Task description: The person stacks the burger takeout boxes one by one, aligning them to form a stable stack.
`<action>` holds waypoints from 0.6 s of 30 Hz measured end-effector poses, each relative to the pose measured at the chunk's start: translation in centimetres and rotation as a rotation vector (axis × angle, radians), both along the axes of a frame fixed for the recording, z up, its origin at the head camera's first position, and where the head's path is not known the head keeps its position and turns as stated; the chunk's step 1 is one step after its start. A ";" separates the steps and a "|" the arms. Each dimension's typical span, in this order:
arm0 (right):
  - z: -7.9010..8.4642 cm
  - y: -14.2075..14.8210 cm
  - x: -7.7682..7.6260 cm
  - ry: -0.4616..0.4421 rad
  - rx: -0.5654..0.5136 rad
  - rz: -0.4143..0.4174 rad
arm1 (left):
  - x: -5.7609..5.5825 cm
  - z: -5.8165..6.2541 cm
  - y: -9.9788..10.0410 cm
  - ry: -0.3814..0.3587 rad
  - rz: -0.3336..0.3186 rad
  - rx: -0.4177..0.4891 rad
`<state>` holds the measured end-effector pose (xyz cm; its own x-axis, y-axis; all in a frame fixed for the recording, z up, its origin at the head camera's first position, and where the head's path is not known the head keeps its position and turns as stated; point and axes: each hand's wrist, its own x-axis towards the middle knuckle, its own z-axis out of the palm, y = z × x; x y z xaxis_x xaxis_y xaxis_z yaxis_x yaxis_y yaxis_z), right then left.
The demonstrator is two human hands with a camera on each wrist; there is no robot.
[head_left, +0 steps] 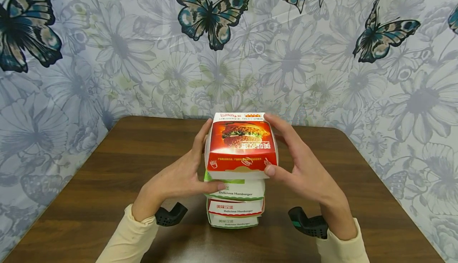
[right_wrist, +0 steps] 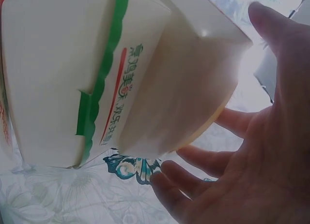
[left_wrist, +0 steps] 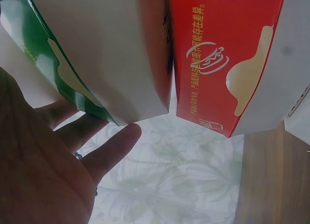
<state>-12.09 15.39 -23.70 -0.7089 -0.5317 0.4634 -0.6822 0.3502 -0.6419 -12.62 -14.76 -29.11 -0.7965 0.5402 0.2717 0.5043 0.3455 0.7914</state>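
Several hamburger boxes stand stacked in front of me. On top sits a red box (head_left: 243,144) with a burger picture, jutting a little to the right over a white box (head_left: 247,189) with green trim. My left hand (head_left: 175,179) is at the stack's left side, its thumb against the green-trimmed box and its index finger reaching up along the red one. At the right side is my right hand (head_left: 304,167), with thumb and index finger near the red box's corners. In the right wrist view, a gap shows between the thumb (right_wrist: 271,25) and the box corner.
Lower in the stack are a red-trimmed box (head_left: 236,207) and a green-edged bottom box (head_left: 232,221). They stand on a brown wooden table (head_left: 143,151). Behind it hangs a floral cloth (head_left: 236,72) with butterflies. Each wrist carries a black device (head_left: 171,215).
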 end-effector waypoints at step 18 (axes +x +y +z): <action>0.3 -0.4 0.7 0.040 0.058 -0.003 | -0.3 -0.2 0.1 0.070 -0.029 0.032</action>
